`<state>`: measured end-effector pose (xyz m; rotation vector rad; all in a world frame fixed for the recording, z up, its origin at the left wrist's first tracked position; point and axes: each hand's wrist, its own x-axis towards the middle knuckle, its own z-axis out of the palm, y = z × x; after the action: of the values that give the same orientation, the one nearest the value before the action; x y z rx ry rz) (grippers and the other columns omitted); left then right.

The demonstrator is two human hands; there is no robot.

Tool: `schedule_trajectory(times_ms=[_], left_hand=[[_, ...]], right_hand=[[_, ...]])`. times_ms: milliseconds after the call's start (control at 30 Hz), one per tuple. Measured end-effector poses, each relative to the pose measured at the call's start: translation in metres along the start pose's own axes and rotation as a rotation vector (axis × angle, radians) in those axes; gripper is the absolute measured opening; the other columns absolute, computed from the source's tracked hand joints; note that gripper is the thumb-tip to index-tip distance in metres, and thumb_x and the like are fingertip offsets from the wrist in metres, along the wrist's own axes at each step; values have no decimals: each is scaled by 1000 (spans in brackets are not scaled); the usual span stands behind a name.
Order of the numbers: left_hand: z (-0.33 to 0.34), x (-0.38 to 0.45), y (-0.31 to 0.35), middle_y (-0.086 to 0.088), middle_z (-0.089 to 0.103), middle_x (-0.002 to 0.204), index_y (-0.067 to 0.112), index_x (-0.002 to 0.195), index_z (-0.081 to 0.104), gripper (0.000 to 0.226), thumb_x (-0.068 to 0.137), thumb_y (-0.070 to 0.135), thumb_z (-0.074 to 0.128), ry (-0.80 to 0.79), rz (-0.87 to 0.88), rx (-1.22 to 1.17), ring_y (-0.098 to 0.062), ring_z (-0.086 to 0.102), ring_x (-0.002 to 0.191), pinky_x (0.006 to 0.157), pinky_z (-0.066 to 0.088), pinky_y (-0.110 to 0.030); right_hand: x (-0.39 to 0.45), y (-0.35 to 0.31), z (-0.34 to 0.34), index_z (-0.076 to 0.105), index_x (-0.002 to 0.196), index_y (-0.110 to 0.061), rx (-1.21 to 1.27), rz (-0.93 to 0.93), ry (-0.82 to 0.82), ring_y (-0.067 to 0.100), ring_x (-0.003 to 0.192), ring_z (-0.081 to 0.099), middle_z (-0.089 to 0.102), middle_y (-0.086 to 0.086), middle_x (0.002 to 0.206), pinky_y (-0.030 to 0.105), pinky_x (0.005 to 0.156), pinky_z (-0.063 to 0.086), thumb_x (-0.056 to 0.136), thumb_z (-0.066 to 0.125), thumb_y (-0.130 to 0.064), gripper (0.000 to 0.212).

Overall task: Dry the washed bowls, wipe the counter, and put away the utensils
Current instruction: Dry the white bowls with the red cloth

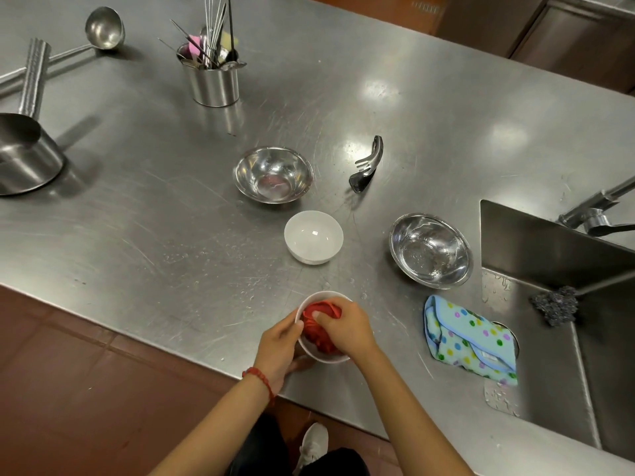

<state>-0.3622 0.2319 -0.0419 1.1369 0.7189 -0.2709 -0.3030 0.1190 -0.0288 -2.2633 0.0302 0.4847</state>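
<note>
Head view, lower centre: left hand (280,348) grips small white bowl (307,352) on steel worktop (154,235). Right hand (345,329) fingers clutch red cloth (318,329) inside it.

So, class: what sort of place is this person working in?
Probably a commercial kitchen: a long stainless steel counter, a built-in steel sink, and a steel canister of utensils beside a big ladle.

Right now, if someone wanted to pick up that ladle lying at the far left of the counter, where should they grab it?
Probably by the handle. The ladle lies on its side on the counter, its long thin handle running toward the left edge, partly crossed by the saucepan's handle. Coming from above, pinch the bare stretch of handle just below the round cup; the cup itself is wide and smooth, so harder to hold.
</note>
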Motion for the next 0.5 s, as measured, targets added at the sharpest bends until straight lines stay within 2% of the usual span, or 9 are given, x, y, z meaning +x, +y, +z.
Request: schedule_trajectory(times_ms=[100, 200, 267, 367, 433, 500], left_hand=[[3, 2, 4, -7, 68, 102, 34, 92, 69, 27, 93, 15, 49, 14, 39, 1, -31, 64, 92, 69, 58, -46], [1, 7, 9, -8, 67, 98, 27, 100, 68, 24, 92, 14, 50, 22, 34, 40, -31, 63, 88, 69, 57, -51], [-2, 10, 13, -7, 68, 93, 25, 103, 68, 24, 92, 14, 51, -7, 17, 57, -28, 65, 81, 65, 58, -50], [-3, 12, 18, -5, 69, 91, 29, 96, 69, 24, 92, 14, 51, -54, -18, 85, -27, 66, 78, 60, 59, -49], [-2, 13, 20, -6, 69, 92, 30, 89, 70, 24, 92, 15, 52, -68, -39, 82, -27, 66, 79, 56, 59, -46], [-3, 14, 21, -7, 68, 94, 29, 89, 69, 19, 91, 18, 53, -73, -60, 95, -26, 66, 80, 53, 59, -44]], right_hand=[[-5, 1, 7, 67, 104, -20, -44, -28, -59, 17, 96, 60, 69, 1, 105, 18, 80, 38, 82, 62, -25, 23], [-3, 2, 0, 67, 106, -19, -143, -67, -199, 20, 99, 59, 68, 5, 107, 20, 82, 38, 81, 63, -24, 26], [1, 1, -9, 68, 103, -19, -196, -85, -299, 22, 99, 59, 67, 6, 105, 25, 80, 43, 79, 65, -25, 24], [6, -2, -18, 68, 95, -23, -256, -73, -400, 24, 94, 59, 66, 6, 102, 39, 78, 53, 76, 66, -28, 19], [6, -2, -21, 67, 90, -27, -240, -55, -400, 21, 87, 58, 65, 4, 97, 46, 76, 55, 75, 67, -30, 15], [5, 1, -23, 67, 86, -30, -153, -45, -348, 17, 84, 57, 64, -1, 91, 39, 72, 54, 75, 68, -29, 11]])
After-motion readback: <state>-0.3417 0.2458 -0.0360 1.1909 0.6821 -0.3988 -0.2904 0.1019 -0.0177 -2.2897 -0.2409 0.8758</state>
